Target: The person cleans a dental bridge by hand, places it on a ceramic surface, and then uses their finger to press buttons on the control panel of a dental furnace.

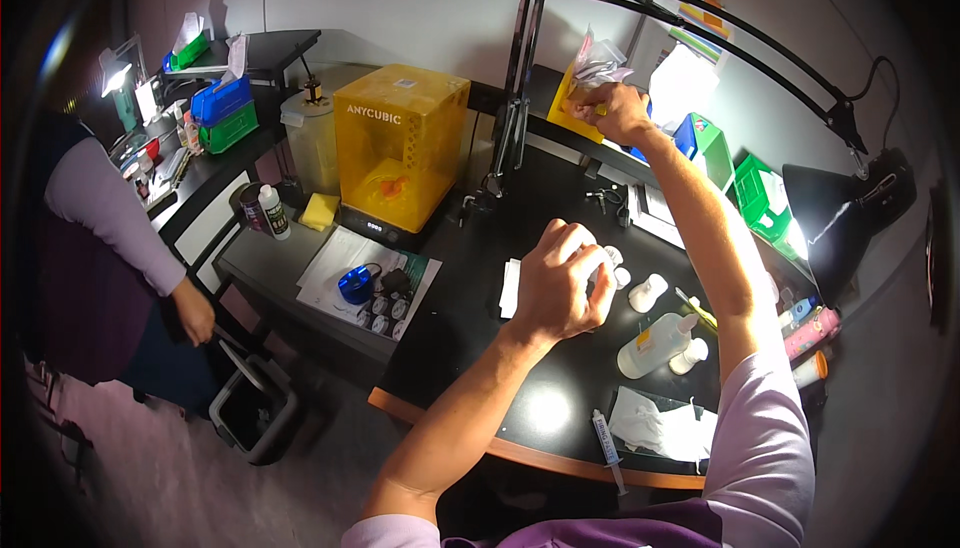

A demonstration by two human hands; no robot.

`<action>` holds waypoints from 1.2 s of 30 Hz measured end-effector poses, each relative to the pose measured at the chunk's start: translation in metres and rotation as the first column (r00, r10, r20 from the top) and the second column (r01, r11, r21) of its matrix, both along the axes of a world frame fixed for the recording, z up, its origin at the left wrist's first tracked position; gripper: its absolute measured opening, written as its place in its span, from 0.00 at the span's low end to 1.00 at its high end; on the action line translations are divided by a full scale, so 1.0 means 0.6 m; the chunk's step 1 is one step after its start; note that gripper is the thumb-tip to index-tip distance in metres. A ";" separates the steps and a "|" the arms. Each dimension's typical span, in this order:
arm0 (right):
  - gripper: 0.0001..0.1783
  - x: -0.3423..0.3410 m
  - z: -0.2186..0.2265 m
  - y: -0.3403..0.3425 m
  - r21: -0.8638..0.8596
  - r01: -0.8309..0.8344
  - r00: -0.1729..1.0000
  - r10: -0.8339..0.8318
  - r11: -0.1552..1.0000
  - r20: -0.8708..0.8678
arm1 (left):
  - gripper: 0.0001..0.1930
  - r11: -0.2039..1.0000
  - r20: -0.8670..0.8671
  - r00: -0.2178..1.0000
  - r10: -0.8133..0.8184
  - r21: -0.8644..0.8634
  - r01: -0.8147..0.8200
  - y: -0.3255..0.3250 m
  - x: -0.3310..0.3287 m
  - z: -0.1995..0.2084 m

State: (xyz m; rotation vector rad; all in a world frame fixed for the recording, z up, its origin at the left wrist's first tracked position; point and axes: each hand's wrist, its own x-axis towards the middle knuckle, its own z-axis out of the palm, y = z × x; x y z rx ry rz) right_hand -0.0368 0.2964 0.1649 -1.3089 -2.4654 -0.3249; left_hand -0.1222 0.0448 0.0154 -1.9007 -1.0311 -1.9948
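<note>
My right hand [618,113] reaches to the raised shelf at the back, at the mouth of a yellow bin [572,113] with clear plastic packets [602,60] sticking out. Its fingers are bent together; what they grip is hidden. Over the middle of the black table hovers my left hand [562,283], fingers curled in and thumb toward them. Anything inside them does not show. Just right of it are small white round pieces [620,276] and a small white bottle [648,293]. A white card [510,288] lies left of its wrist.
A squeeze bottle [650,346], a syringe [607,448] and white tissue [655,426] lie near the front edge. Green bins [765,198] line the right shelf under a black lamp [850,208]. Left stands a yellow-covered machine [400,148]; another person's hand [193,313] hangs beside a bin [255,403].
</note>
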 end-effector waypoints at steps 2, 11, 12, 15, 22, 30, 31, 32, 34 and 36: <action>0.13 -0.022 0.007 -0.025 -0.025 0.042 0.999 -0.041 0.999 0.013 | 0.03 1.000 -0.003 1.000 0.015 -0.018 -0.015 -0.001 -0.003 -0.003; 0.23 -0.010 -0.019 -0.008 0.225 0.004 0.996 0.016 0.974 -0.087 | 0.16 0.989 0.063 0.994 0.084 -0.127 -0.076 -0.001 -0.002 -0.005; 0.28 -0.009 -0.017 0.000 0.239 0.050 0.986 -0.009 0.970 -0.168 | 0.15 0.989 0.061 0.995 0.081 -0.130 -0.073 -0.001 -0.001 -0.006; 0.36 -0.003 -0.019 0.038 0.082 0.240 0.894 -0.188 0.967 -0.407 | 0.13 0.988 0.062 0.996 0.058 -0.150 -0.048 0.001 0.010 -0.007; 0.38 -0.027 -0.024 0.031 -0.436 0.158 0.670 -0.421 0.886 -0.612 | 0.10 0.981 0.040 0.997 0.059 -0.187 -0.050 -0.001 0.000 -0.012; 0.32 0.000 -0.032 0.047 -0.432 0.155 0.739 -0.395 0.888 -0.547 | 0.05 0.986 0.015 1.000 0.016 -0.169 -0.013 0.001 0.017 -0.012; 0.30 -0.008 -0.028 0.042 -0.436 0.200 0.765 -0.418 0.877 -0.490 | 0.05 0.983 0.014 1.000 0.018 -0.182 -0.015 0.001 0.014 -0.014; 0.28 -0.024 -0.013 0.027 -0.436 0.238 0.790 -0.434 0.868 -0.434 | 0.05 0.981 0.011 1.000 0.028 -0.194 -0.025 0.000 0.008 -0.014; 0.27 -0.034 0.022 -0.005 -0.354 0.282 0.881 -0.387 0.892 -0.274 | 0.04 0.976 0.004 0.999 0.037 -0.214 -0.036 -0.002 0.001 -0.014; 0.22 -0.054 0.019 -0.003 0.084 0.414 0.868 -0.365 0.906 -0.338 | 0.04 0.972 -0.006 0.999 0.041 -0.231 -0.041 -0.006 -0.002 -0.014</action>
